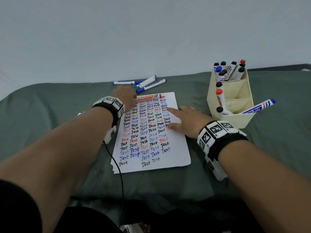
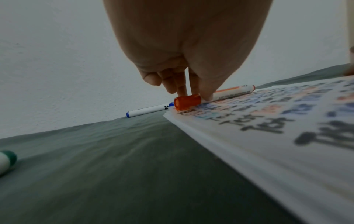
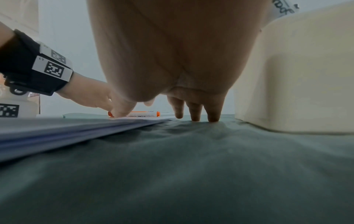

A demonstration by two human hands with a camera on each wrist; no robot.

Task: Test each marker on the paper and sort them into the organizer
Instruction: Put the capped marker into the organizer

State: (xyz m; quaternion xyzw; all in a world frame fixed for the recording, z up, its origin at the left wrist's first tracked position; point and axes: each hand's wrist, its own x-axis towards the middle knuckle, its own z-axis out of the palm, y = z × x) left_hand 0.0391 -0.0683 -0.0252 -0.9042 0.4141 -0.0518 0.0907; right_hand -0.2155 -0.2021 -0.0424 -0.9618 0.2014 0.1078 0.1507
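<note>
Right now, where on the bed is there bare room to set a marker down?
Bare green cover lies left of the paper, and a strip runs between paper and organizer, partly under the right hand. Crowded: beyond the paper's top edge, with loose markers, the red marker and the left hand.

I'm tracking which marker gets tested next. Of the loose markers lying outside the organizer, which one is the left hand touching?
The red-capped marker lying across the paper's top edge: the left hand's fingertips are on it by its cap. The blue-capped markers beyond lie untouched on the cloth.
</note>
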